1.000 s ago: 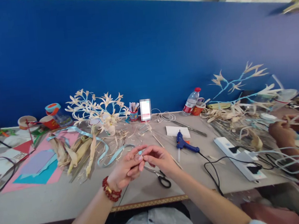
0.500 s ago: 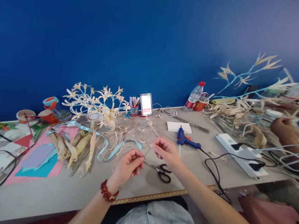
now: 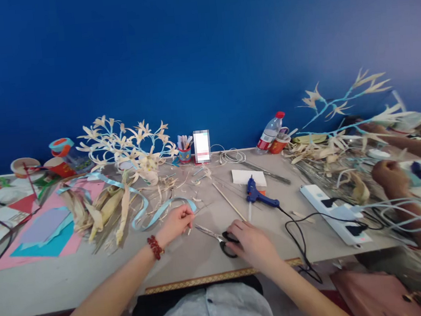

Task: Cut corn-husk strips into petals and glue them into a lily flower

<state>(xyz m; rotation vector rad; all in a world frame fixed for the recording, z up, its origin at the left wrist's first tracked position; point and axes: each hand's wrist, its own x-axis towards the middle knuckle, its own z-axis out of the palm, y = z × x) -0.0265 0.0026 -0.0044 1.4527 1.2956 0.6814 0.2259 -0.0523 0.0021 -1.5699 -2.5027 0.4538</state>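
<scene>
My left hand (image 3: 177, 223) is closed in a pinch left of the scissors, above the table. A small pale tip pokes out below its fingers, and a very thin strand seems to run off to the right; most of what it holds is hidden. My right hand (image 3: 253, 243) is down on the black handles of the scissors (image 3: 210, 233), its fingers closed over them. The scissors lie on the table, blades toward my left hand. Just beyond my right hand lies a thin pale stick (image 3: 229, 200). A blue glue gun (image 3: 260, 194) rests to its right.
Light blue ribbon (image 3: 142, 218) and dried husks (image 3: 104, 211) lie left. Behind them stand pale husk flowers (image 3: 131, 140). A white power strip (image 3: 333, 216) with cables lies right, near another person's hand (image 3: 391, 176). A bottle (image 3: 270, 133) leans by the wall.
My hands have moved apart. My right hand has let go of the thin strand and come down onto the scissors; my left hand has shifted slightly left. The pale stick now shows.
</scene>
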